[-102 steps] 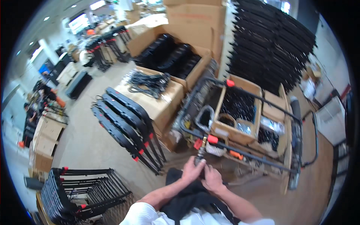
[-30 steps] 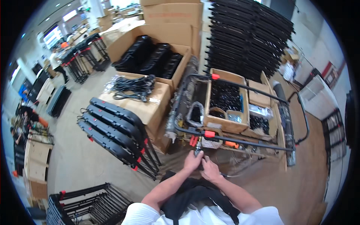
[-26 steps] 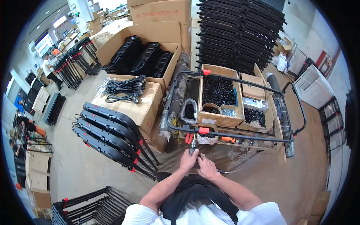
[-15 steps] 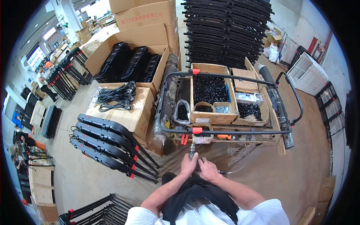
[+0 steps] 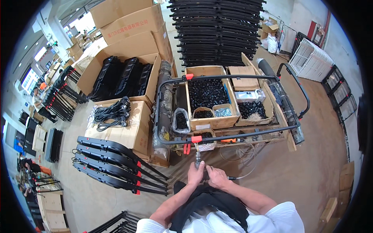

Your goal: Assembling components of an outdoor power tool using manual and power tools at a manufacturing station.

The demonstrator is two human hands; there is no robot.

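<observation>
Both hands, left hand and right hand, remain clenched on pneumatic screwdriver; tip unchanged beneath orange clamp on black tube frame; fastening apparently continuing.

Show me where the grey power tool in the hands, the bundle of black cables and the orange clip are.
grey power tool [image 5: 197, 157], head view, on its metal tip above the hands
bundle of black cables [image 5: 111, 113], head view, middle of the coil
orange clip [image 5: 196, 139], head view, its centre

bright even light, soft shadows, sharp centre, fisheye-bent edges, black corners
</observation>
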